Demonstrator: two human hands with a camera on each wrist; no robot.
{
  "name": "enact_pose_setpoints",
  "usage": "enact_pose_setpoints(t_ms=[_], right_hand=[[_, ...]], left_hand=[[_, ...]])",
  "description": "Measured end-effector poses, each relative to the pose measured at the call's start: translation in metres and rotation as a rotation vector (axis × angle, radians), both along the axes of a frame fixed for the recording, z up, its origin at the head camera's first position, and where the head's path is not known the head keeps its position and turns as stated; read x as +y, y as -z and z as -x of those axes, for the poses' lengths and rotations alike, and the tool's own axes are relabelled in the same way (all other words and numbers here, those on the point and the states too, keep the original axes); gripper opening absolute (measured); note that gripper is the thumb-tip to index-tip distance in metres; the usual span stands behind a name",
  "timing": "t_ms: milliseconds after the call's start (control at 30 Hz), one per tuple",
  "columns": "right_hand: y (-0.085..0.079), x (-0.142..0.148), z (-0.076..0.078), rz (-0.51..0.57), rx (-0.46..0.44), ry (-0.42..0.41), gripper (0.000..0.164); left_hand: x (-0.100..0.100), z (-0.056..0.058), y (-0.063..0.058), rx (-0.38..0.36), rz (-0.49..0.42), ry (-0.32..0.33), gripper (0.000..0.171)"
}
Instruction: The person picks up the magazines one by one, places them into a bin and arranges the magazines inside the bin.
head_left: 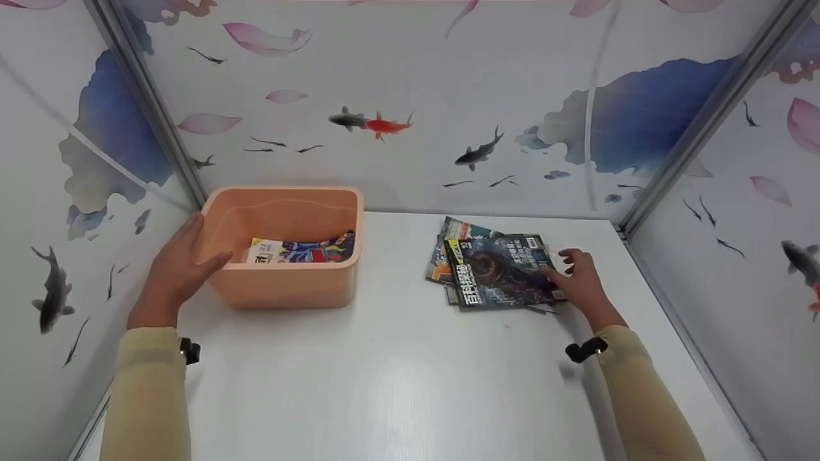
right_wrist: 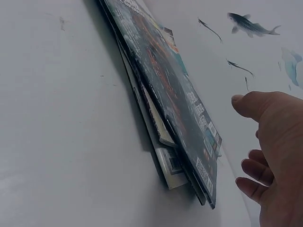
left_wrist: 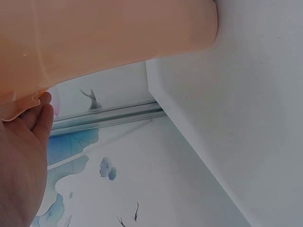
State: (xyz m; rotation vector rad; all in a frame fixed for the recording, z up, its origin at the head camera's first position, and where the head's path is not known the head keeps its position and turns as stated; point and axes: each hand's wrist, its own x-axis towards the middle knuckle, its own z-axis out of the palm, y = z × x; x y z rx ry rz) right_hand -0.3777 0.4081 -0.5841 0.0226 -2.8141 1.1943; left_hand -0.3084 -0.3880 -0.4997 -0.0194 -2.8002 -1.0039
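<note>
A peach-coloured plastic bin (head_left: 288,288) stands at the back left of the white table. My left hand (head_left: 179,272) grips its left rim, thumb over the edge and fingers outside; the left wrist view shows those fingers (left_wrist: 42,123) tucked under the rim. Inside the bin lies a colourful magazine (head_left: 314,250). To the right is a loose, uneven stack of magazines, with a dark-covered magazine (head_left: 500,272) on top. Beside the stack's right edge is my right hand (head_left: 582,282), fingers slightly bent. In the right wrist view a gap separates its thumb (right_wrist: 251,104) from the stack.
White panels with painted fish and petals enclose the table (head_left: 397,371) at the back and both sides. Metal corner posts (head_left: 157,109) rise at the back left and back right. The bin stands close to the back-left corner.
</note>
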Motion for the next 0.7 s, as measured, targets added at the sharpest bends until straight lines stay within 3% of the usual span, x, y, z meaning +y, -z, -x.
enact_pose_setpoints(t_ms=[700], right_hand=[[0.0074,0.0068,0.0086,-0.032,-0.105,-0.052,0.097]], left_hand=[[0.0016,-0.0005,-0.0015,-0.012,-0.003,-0.008,0.114]])
